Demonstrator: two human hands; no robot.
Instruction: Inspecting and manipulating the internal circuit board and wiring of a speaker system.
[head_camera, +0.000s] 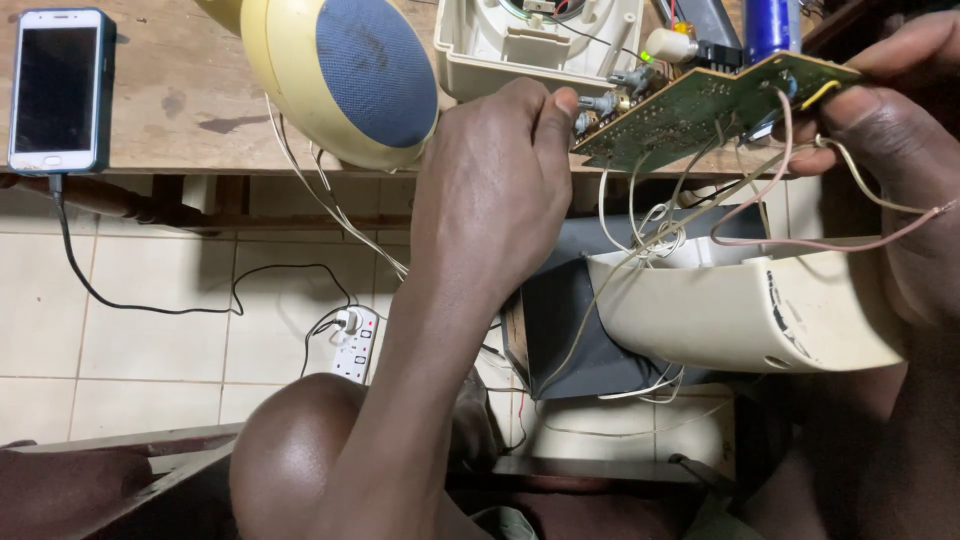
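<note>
The left hand pinches a knob on the board. The right hand grips the board's far end, past the bench edge.

A white smartphone in a blue case lies flat at the left end of the wooden worktop, close to its front edge. Its rectangular screen faces up, dark and blank, with pale reflections. A black cable leaves its lower end and hangs off the worktop's edge.

L hand raised w/ fingers pinched; R hand gripping too (thumb on top).
</note>
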